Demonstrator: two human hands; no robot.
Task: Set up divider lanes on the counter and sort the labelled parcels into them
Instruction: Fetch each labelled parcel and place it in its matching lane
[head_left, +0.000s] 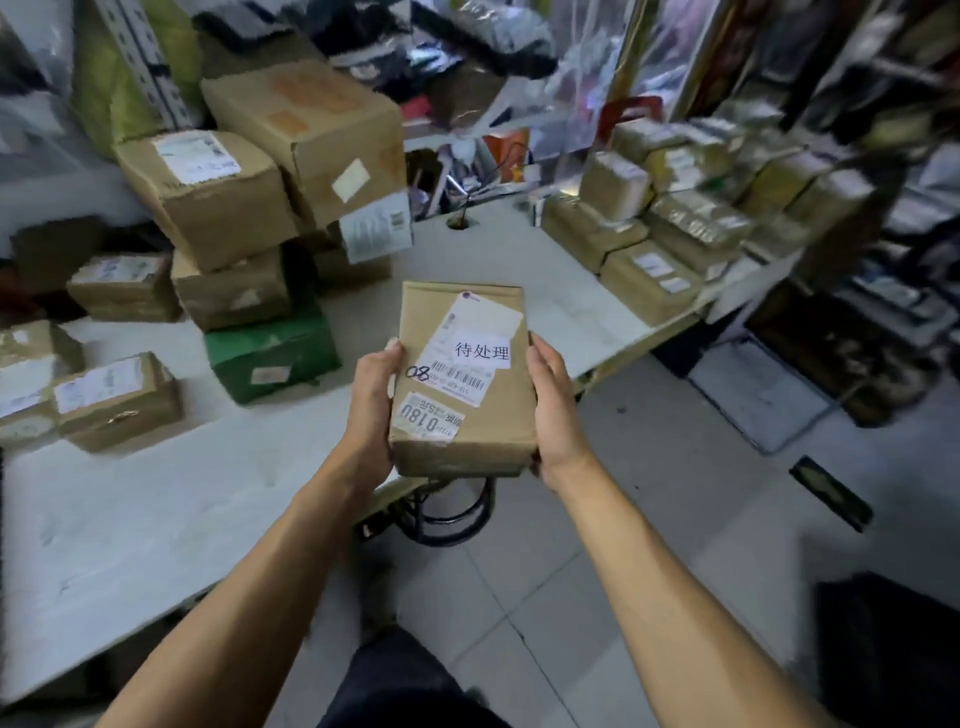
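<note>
Dim, even indoor light; centre sharp, edges smeared, blocky and wide-angle warped.

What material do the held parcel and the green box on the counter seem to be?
Held parcel: likely matte brown cardboard, with creased edges and paper labels stuck on. Green box: probably printed cardboard with a slight sheen, dented on top; blur leaves this uncertain.

Held parcel (462, 384): white label "待处理"; handwritten "08"; lower sticker, upside down, "018U".
</note>
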